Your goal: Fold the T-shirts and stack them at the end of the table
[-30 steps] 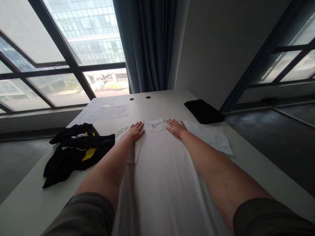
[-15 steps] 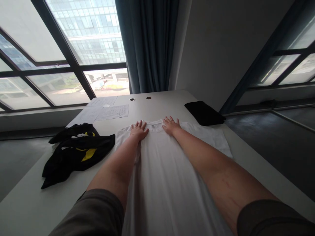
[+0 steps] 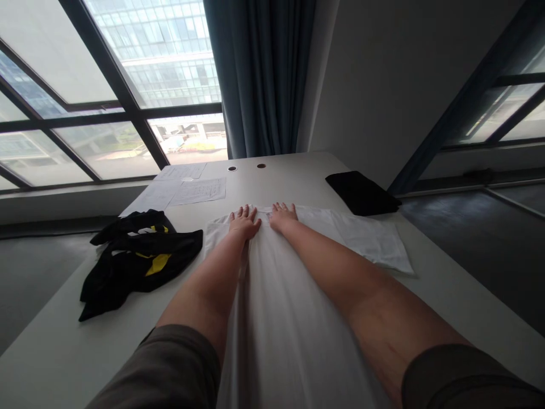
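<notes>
Black-and-yellow clothing [image 3: 128,267], a flat black item [image 3: 361,193] and papers [image 3: 199,191] with illegible writing are seen around the white shirt [image 3: 285,318], touched by the left hand [image 3: 246,222] and right hand [image 3: 282,216], fingers spread.

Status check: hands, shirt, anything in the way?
Left hand, right hand: open, palms down at far end of shirt. Shirt spread, lengthwise creases. Black garment left, black item right; neither on shirt.
</notes>
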Demonstrator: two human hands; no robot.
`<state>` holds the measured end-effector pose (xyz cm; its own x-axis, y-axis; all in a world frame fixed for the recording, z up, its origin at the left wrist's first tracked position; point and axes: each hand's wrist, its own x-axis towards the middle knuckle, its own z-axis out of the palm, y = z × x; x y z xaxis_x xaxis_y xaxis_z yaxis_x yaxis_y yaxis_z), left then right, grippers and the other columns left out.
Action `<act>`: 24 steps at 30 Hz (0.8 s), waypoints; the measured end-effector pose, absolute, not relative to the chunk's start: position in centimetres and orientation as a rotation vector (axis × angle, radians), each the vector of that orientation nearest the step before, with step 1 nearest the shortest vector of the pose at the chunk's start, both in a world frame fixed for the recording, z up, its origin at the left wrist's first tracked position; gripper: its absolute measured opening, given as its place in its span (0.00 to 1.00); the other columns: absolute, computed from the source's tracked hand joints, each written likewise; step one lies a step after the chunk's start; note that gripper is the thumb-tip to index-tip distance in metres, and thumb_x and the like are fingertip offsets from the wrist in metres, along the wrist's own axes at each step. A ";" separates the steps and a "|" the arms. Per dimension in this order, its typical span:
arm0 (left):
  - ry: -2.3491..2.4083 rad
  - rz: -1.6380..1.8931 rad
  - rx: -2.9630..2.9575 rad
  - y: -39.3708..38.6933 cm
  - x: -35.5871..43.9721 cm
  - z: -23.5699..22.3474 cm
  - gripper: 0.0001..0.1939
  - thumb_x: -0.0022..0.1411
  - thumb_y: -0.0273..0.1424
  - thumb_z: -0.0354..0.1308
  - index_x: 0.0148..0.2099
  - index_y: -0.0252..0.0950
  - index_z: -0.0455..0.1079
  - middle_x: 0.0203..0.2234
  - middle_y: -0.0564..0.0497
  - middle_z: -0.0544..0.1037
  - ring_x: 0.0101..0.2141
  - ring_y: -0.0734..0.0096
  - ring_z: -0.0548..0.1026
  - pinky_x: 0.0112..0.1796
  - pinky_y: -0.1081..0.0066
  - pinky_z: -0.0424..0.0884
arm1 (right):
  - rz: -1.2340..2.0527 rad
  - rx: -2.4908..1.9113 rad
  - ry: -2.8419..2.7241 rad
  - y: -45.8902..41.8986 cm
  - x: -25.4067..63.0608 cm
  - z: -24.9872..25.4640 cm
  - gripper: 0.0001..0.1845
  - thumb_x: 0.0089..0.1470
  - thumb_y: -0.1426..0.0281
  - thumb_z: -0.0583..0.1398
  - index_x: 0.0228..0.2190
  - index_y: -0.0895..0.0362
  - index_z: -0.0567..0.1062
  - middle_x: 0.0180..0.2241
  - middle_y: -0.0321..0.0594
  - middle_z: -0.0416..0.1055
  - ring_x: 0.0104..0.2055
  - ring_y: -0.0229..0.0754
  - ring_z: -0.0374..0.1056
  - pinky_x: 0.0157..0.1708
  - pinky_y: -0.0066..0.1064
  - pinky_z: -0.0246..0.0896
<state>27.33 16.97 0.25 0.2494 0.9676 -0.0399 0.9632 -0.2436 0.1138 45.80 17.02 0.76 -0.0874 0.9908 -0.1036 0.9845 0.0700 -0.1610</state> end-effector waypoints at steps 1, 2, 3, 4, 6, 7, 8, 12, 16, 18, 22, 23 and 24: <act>1.856 0.059 2.388 17.0 27.3 0.2 0.37 0.71 0.53 0.38 0.77 0.47 0.47 0.76 0.48 0.42 0.74 0.50 0.42 0.68 0.39 0.41 | 0.278 -2.035 -2.305 16.6 44.8 0.7 0.38 0.69 0.55 0.43 0.74 0.55 0.46 0.76 0.45 0.38 0.77 0.57 0.33 0.71 0.62 0.21; 1.854 0.059 2.388 17.0 27.3 0.2 0.37 0.72 0.52 0.37 0.77 0.47 0.47 0.76 0.48 0.42 0.74 0.50 0.42 0.68 0.39 0.42 | 0.261 -1.974 -2.327 16.1 43.9 0.6 0.38 0.69 0.56 0.43 0.74 0.55 0.45 0.76 0.43 0.37 0.77 0.55 0.33 0.72 0.59 0.23; 1.852 0.060 2.389 17.0 27.3 0.2 0.36 0.72 0.51 0.37 0.77 0.48 0.46 0.76 0.49 0.42 0.74 0.50 0.42 0.68 0.39 0.42 | 0.246 -1.923 -2.340 15.6 43.3 0.4 0.38 0.69 0.57 0.43 0.74 0.55 0.45 0.76 0.42 0.36 0.77 0.54 0.32 0.73 0.56 0.25; 1.850 0.061 2.392 17.0 27.3 0.2 0.36 0.72 0.50 0.37 0.77 0.48 0.46 0.76 0.50 0.42 0.74 0.51 0.42 0.68 0.39 0.42 | 0.236 -1.885 -2.346 15.1 42.8 0.3 0.37 0.69 0.58 0.43 0.74 0.56 0.46 0.76 0.42 0.36 0.77 0.52 0.33 0.73 0.53 0.27; 1.852 0.062 2.394 17.0 27.3 0.1 0.35 0.73 0.48 0.36 0.78 0.48 0.45 0.77 0.51 0.42 0.74 0.51 0.43 0.68 0.40 0.43 | 0.233 -1.838 -2.349 14.4 42.5 0.0 0.36 0.70 0.60 0.43 0.73 0.59 0.48 0.76 0.45 0.39 0.77 0.52 0.36 0.73 0.50 0.31; 1.853 0.061 2.393 17.0 27.3 0.1 0.35 0.73 0.47 0.36 0.78 0.48 0.45 0.76 0.51 0.42 0.74 0.50 0.43 0.68 0.40 0.43 | 0.239 -1.828 -2.351 14.1 42.5 -0.1 0.36 0.70 0.61 0.43 0.73 0.60 0.51 0.75 0.46 0.42 0.76 0.52 0.39 0.73 0.49 0.32; 1.854 0.059 2.392 17.1 27.3 0.1 0.35 0.73 0.47 0.36 0.78 0.48 0.46 0.76 0.51 0.42 0.74 0.50 0.43 0.68 0.40 0.43 | 0.247 -1.820 -2.354 14.0 42.7 -0.2 0.35 0.70 0.60 0.43 0.72 0.61 0.52 0.75 0.47 0.44 0.76 0.52 0.41 0.72 0.48 0.34; 1.850 0.057 2.392 17.1 27.3 0.1 0.34 0.73 0.46 0.36 0.78 0.47 0.46 0.77 0.50 0.42 0.74 0.50 0.43 0.68 0.39 0.43 | 0.256 -1.789 -2.377 13.2 43.3 -0.3 0.36 0.70 0.58 0.44 0.72 0.62 0.54 0.75 0.49 0.45 0.76 0.52 0.43 0.72 0.47 0.35; 1.847 0.058 2.392 16.9 27.2 0.3 0.34 0.74 0.45 0.35 0.78 0.47 0.45 0.76 0.49 0.43 0.74 0.51 0.43 0.68 0.39 0.43 | 0.220 -1.763 -2.371 12.1 44.0 -0.3 0.36 0.70 0.57 0.45 0.73 0.59 0.51 0.75 0.47 0.45 0.76 0.50 0.41 0.73 0.46 0.34; 1.849 0.051 2.390 16.8 27.3 0.5 0.34 0.74 0.45 0.35 0.78 0.47 0.46 0.76 0.49 0.43 0.74 0.51 0.43 0.68 0.39 0.43 | 0.130 -1.814 -2.284 12.0 44.7 -0.2 0.36 0.70 0.56 0.45 0.74 0.53 0.49 0.76 0.43 0.42 0.77 0.51 0.37 0.73 0.49 0.30; 1.848 0.035 2.388 16.6 27.4 0.8 0.33 0.74 0.44 0.36 0.77 0.47 0.46 0.76 0.49 0.43 0.74 0.51 0.43 0.68 0.39 0.43 | 0.203 -2.124 -2.140 13.5 46.8 0.2 0.35 0.71 0.52 0.42 0.73 0.46 0.50 0.76 0.40 0.37 0.77 0.57 0.33 0.71 0.61 0.28; 1.846 0.032 2.389 16.6 27.4 0.9 0.33 0.74 0.45 0.36 0.78 0.47 0.46 0.76 0.49 0.42 0.74 0.51 0.43 0.68 0.38 0.43 | 0.260 -2.172 -2.148 14.0 47.3 0.3 0.35 0.71 0.51 0.42 0.73 0.45 0.49 0.77 0.40 0.36 0.77 0.57 0.33 0.71 0.62 0.28; 1.843 0.029 2.389 16.6 27.4 0.9 0.34 0.74 0.45 0.36 0.78 0.46 0.46 0.76 0.48 0.42 0.74 0.50 0.42 0.68 0.37 0.42 | 0.301 -2.192 -2.168 14.5 47.7 0.3 0.35 0.70 0.50 0.41 0.73 0.44 0.48 0.77 0.39 0.34 0.77 0.56 0.32 0.71 0.62 0.27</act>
